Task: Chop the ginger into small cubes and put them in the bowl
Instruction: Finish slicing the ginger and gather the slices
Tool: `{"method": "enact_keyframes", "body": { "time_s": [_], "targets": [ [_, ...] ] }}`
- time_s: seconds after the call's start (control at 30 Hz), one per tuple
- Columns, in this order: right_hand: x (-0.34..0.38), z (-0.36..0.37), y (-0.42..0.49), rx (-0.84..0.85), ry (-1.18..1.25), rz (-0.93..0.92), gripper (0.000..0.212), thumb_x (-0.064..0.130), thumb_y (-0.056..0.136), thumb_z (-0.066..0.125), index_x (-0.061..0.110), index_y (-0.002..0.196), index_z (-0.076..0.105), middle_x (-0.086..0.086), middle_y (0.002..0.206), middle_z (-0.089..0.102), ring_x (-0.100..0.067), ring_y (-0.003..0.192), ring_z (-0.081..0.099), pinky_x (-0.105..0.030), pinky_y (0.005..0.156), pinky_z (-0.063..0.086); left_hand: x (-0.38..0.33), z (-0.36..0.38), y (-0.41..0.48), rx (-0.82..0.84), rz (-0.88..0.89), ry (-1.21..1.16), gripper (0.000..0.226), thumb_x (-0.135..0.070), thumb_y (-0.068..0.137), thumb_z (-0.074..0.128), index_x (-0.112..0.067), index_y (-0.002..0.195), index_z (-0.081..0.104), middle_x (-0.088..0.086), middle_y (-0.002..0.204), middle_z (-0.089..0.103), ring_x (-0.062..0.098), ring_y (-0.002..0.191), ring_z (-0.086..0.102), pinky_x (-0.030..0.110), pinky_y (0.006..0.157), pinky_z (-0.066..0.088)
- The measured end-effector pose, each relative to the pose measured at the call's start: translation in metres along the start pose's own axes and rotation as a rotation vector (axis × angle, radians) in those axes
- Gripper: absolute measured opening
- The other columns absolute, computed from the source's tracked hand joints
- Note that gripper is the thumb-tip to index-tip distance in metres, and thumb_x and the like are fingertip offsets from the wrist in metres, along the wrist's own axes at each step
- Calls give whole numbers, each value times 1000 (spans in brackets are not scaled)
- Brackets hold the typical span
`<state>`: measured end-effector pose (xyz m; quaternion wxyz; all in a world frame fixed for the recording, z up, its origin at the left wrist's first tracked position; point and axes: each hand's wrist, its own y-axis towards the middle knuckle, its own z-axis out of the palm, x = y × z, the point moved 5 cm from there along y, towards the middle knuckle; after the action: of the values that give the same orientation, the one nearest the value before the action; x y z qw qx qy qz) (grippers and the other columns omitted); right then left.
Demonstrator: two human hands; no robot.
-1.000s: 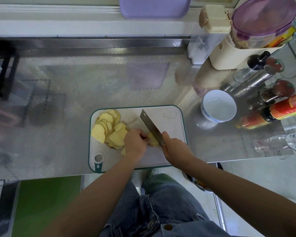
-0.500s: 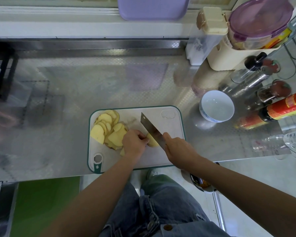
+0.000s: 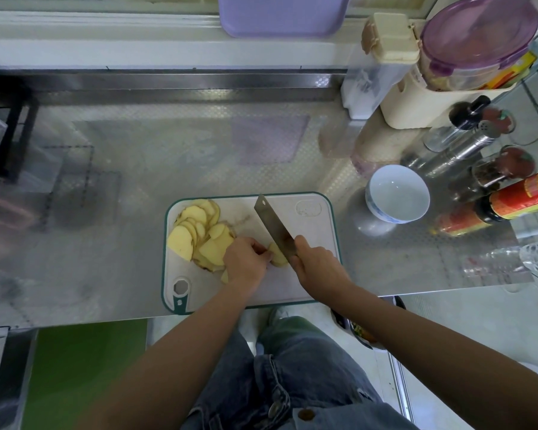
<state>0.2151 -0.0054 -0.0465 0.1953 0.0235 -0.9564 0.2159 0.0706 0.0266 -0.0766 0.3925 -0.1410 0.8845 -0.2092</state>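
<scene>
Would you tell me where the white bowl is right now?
Head view: the bowl stands on the counter, right of the cutting board, beside the red-labelled bottle.

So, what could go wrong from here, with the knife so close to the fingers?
1. The left hand pinches a small ginger piece right beside the knife held by the right hand; the fingertips could get nicked.
2. The piece is small, so it may slip under the blade.
3. The ginger slices are heaped near the left edge of the cutting board; some could be pushed off.
</scene>
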Motion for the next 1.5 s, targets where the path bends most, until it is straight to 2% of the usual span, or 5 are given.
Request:
{"method": "enact_keyframes", "body": {
  "time_s": [0.37, 0.7, 0.9, 1.37, 1.5],
  "targets": [
    [0, -5, -10, 74, -109, -38, 24, 22, 102, 40, 14, 124, 37, -1, 76, 49, -9, 53, 43, -18, 48, 29, 1, 0, -2, -6, -21, 6, 16, -26, 84, 71, -11, 79, 73, 4, 78, 73, 20, 75, 67, 29, 69, 51],
    [2, 10, 5, 44, -52, 18, 24, 27, 103, 39, 14, 122, 37, -7, 91, 61, -18, 68, 59, -29, 65, 53, 1, 0, -2, -15, -24, -15, 11, -21, 84, 70, -13, 78, 75, 4, 74, 73, 15, 70, 65, 23, 63, 43],
    [1, -4, -3, -6, 30, -39, 17, 29, 103, 37, 15, 110, 40, 2, 68, 50, -13, 53, 47, -22, 49, 35, 4, 0, -3, -5, -29, -21, 18, -24, 84, 72, -10, 72, 74, 4, 70, 72, 16, 67, 66, 28, 64, 51],
    [2, 15, -4, 62, -99, -9, 23, 21, 101, 41, 15, 123, 36, 0, 73, 51, -11, 53, 46, -20, 48, 34, 0, -1, -3, -5, -25, 1, 16, -21, 84, 69, -12, 73, 77, 4, 68, 72, 16, 67, 67, 26, 64, 48],
    [5, 18, 4, 29, -92, -5, 23, 26, 102, 40, 15, 123, 36, -5, 82, 59, -18, 61, 56, -28, 58, 49, 0, -2, -4, -6, -26, 9, 16, -20, 84, 67, -12, 75, 77, 4, 71, 73, 16, 70, 66, 24, 62, 44]
  ]
}}
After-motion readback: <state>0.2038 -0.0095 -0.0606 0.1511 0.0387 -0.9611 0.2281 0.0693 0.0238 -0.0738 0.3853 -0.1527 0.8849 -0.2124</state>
